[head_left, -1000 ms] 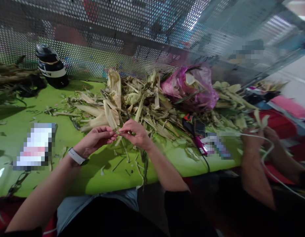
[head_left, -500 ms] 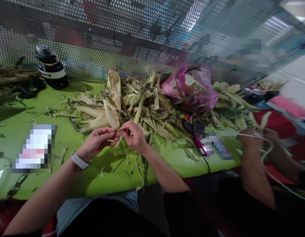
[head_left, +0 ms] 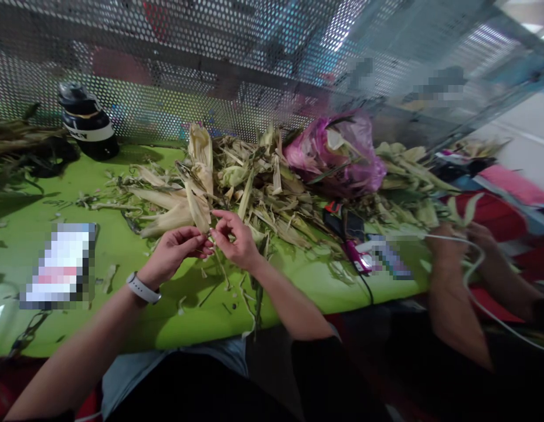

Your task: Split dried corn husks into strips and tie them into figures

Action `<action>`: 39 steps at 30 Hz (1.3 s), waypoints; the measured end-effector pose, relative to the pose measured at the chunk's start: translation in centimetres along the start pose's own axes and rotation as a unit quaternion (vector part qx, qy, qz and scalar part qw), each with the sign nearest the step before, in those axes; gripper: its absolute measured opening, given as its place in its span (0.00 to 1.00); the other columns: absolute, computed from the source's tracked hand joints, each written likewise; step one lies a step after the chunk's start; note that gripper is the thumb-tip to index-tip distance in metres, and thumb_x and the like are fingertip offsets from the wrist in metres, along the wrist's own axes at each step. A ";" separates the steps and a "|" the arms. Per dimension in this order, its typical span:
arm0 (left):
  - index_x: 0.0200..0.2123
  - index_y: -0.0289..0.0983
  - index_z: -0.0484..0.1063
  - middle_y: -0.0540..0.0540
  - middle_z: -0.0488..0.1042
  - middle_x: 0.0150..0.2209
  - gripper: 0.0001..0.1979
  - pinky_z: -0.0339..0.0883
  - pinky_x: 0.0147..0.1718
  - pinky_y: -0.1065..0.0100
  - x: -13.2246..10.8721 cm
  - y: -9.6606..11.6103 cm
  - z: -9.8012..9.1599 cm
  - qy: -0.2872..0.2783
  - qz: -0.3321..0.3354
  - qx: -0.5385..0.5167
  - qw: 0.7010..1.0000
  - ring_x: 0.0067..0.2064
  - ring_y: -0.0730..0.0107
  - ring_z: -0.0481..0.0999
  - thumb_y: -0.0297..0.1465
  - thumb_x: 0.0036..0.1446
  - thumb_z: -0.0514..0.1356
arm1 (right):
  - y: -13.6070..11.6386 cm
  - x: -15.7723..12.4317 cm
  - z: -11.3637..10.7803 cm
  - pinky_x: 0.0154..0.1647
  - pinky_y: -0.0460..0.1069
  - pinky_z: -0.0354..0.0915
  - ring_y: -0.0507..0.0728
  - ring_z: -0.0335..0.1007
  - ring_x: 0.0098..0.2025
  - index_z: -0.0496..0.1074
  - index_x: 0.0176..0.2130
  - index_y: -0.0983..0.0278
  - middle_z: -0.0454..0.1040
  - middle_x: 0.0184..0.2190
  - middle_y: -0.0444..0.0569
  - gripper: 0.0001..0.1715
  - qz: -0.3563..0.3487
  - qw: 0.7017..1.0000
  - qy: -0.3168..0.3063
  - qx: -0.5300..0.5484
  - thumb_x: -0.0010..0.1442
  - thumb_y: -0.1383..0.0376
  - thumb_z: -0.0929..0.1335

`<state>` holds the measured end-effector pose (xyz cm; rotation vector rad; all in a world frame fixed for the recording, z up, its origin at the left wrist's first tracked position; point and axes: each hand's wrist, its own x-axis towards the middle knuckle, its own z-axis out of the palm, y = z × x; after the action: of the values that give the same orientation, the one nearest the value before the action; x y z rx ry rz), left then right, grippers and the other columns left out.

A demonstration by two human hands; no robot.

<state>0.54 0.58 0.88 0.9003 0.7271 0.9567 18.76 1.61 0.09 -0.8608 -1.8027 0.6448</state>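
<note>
A pale dried corn husk (head_left: 196, 206) stands upright over the table, gathered at its lower end between my hands. My left hand (head_left: 177, 251) pinches that lower end between thumb and fingers; a white watch band circles the wrist. Close on the other side, my right hand (head_left: 237, 241) has its index finger raised apart from the thumb, and the thumb tip is at the husk's base. Whether a thin strip lies against that thumb is too small to tell. Behind both hands spreads a heap of dry corn husks (head_left: 237, 176), and thin husk strips hang below.
A black bottle (head_left: 89, 126) stands back left on the green table (head_left: 166, 322). A blurred phone (head_left: 61, 264) lies left. A pink plastic bag (head_left: 337, 155) rests behind the heap. At right, a co-worker's hands (head_left: 450, 240) hold a husk near a white cable (head_left: 478, 264).
My right index finger has lifted away from the thumb, opening a gap. My left hand keeps its pinch at the husk's base. The view has shifted slightly.
</note>
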 end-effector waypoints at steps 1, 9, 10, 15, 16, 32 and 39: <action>0.32 0.32 0.76 0.44 0.81 0.30 0.11 0.74 0.32 0.71 0.0 0.0 0.0 0.002 0.000 -0.003 1.000 0.29 0.71 0.79 0.33 0.49 0.70 | 0.0 0.0 -0.1 0.27 0.45 0.62 0.48 0.60 0.25 0.63 0.55 0.61 0.63 0.26 0.39 0.20 0.003 1.000 0.003 -0.002 0.63 0.65 0.65; 0.31 0.30 0.75 0.44 0.79 0.29 0.04 0.69 0.24 0.80 -0.2 1.1 0.2 0.014 -0.057 -0.084 0.995 0.28 0.76 0.78 0.24 0.51 0.66 | -0.2 0.8 -1.5 0.35 0.48 0.67 0.52 0.69 0.35 0.75 0.40 0.60 0.71 0.33 0.47 0.06 -0.168 0.983 -0.016 -0.076 0.61 0.67 0.69; 0.31 0.30 0.75 0.45 0.78 0.28 0.03 0.68 0.23 0.81 -0.2 1.2 0.2 0.011 -0.063 -0.093 0.994 0.27 0.77 0.77 0.24 0.51 0.66 | -0.2 0.9 -1.6 0.35 0.48 0.67 0.52 0.69 0.36 0.76 0.40 0.60 0.71 0.33 0.47 0.06 -0.173 0.981 -0.019 -0.082 0.61 0.66 0.69; 0.29 0.30 0.74 0.46 0.77 0.27 0.05 0.64 0.19 0.81 -0.3 1.3 0.3 -0.013 -0.075 -0.104 0.992 0.26 0.77 0.75 0.26 0.50 0.67 | 0.4 0.7 -1.3 0.35 0.49 0.68 0.53 0.69 0.35 0.77 0.38 0.59 0.71 0.33 0.47 0.06 -0.140 0.985 -0.010 -0.100 0.62 0.63 0.68; 0.30 0.31 0.74 0.46 0.77 0.28 0.06 0.64 0.19 0.80 -0.3 1.2 0.3 -0.014 -0.070 -0.096 0.993 0.27 0.76 0.75 0.26 0.49 0.67 | 0.4 0.6 -1.2 0.35 0.49 0.68 0.53 0.69 0.35 0.76 0.37 0.59 0.70 0.33 0.47 0.05 -0.135 0.986 0.000 -0.099 0.62 0.63 0.68; 0.38 0.34 0.79 0.44 0.79 0.31 0.11 0.72 0.30 0.71 -0.6 0.4 0.6 -0.014 0.076 0.147 0.986 0.33 0.68 0.77 0.35 0.56 0.64 | -0.4 0.2 0.2 0.27 0.45 0.61 0.48 0.62 0.27 0.68 0.33 0.63 0.67 0.28 0.42 0.09 0.026 0.999 0.026 -0.030 0.59 0.60 0.69; 0.34 0.33 0.76 0.43 0.80 0.31 0.09 0.69 0.27 0.74 -0.1 0.2 0.1 0.014 0.030 0.067 0.997 0.29 0.71 0.77 0.34 0.53 0.65 | -0.1 0.6 -0.9 0.28 0.45 0.64 0.49 0.64 0.27 0.70 0.39 0.62 0.68 0.28 0.42 0.09 0.019 0.999 0.035 0.007 0.60 0.60 0.69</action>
<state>0.47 0.50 1.15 1.0335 0.7991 0.9840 19.41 2.07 0.78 -0.8996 -1.7217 0.6432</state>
